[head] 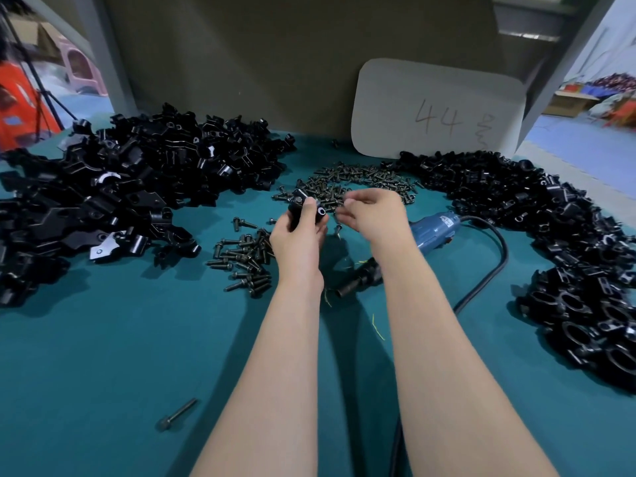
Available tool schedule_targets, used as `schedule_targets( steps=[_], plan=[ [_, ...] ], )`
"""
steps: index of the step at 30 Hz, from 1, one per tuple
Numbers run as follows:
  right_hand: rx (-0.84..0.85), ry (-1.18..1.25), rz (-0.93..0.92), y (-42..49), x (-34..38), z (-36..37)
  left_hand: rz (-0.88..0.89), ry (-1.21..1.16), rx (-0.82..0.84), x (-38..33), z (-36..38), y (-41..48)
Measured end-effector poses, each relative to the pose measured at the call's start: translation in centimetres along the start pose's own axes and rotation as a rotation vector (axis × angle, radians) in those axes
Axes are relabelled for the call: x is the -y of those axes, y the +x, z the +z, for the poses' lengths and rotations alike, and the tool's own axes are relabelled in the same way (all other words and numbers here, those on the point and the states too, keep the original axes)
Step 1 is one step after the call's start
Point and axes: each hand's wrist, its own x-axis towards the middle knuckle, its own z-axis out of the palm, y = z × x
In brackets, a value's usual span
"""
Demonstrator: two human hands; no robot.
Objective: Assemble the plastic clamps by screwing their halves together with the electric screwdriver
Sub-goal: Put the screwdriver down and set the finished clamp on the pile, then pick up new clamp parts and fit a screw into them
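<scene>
Teal table [137,339], left hand [297,239] gripping clamp [303,208], right hand [371,215] curled, grasp unclear, screwdriver [433,228] diagonal, nose near-left.

Teal table cover [103,339] spread over the whole bench. At one o'clock, a white card [437,108] with rounded corners, standing against the grey back wall [275,63], marked "44" by hand. At ten o'clock, past the bench edge, something orange [17,105] behind black tripod legs [44,94]. Near five o'clock of centre, a thin yellow thread [378,327] on the cover. At two o'clock, blurred boxes [571,101] far off.

I cannot tell whether the right hand [370,215] holds anything; its forearm covers part of the electric screwdriver [437,228].
</scene>
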Motion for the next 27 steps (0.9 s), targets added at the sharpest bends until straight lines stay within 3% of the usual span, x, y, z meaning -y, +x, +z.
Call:
schedule_targets(
  steps=[2,4,12,20,27],
  plan=[
    [0.076,0.279,0.029,-0.8,0.5,-1.2,0.006,0.014,0.018,0.1,0.2,-0.1],
    [0.137,0.328,0.024,-1.4,0.3,-1.8,0.018,0.049,0.04,0.2,0.3,-0.3],
    [0.124,0.189,-0.05,-1.3,-0.7,-2.1,-0.023,0.111,0.109,0.3,0.3,-0.4],
    [0.131,0.163,-0.046,-1.4,-0.8,-2.1,0.046,0.165,0.102,0.6,0.3,-0.2],
    [0.085,-0.104,-0.112,-1.5,-0.9,-1.7,0.102,0.183,0.082,1.0,0.3,0.0]
  ],
)
